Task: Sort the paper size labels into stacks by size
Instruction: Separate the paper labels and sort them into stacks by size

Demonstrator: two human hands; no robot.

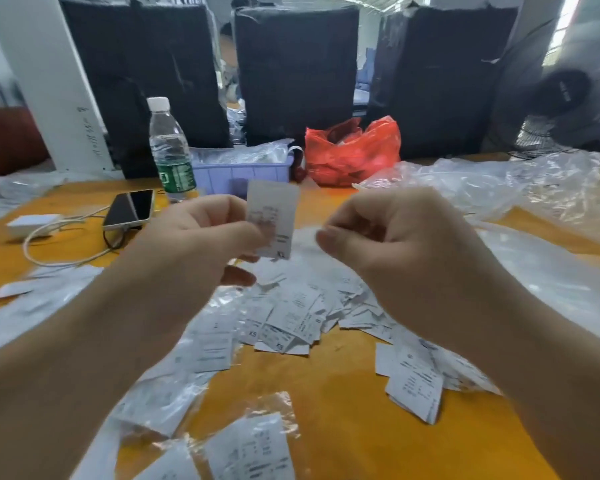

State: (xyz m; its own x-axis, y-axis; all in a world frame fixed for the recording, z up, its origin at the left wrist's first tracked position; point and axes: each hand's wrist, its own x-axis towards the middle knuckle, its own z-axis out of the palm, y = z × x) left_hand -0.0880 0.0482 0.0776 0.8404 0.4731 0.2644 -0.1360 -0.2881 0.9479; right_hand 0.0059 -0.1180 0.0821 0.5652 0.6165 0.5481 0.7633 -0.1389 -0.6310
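My left hand (201,233) pinches a white paper size label (274,216) and holds it upright above the table. To its right, my right hand (388,244) has its fingers curled, thumb against forefinger; blur hides whether anything is between them. Below both hands lies a loose heap of white labels (291,317), some marked XS. A small stack of labels (416,386) lies at the right on the orange table (343,427). More labels in clear plastic (253,448) lie near the front edge.
A water bottle (170,147), a phone (129,209) with a white cable and charger (32,225), a lilac tray (243,173) and a red plastic bag (354,150) stand behind. Crumpled clear plastic (499,188) covers the right side. A fan (568,95) is at far right.
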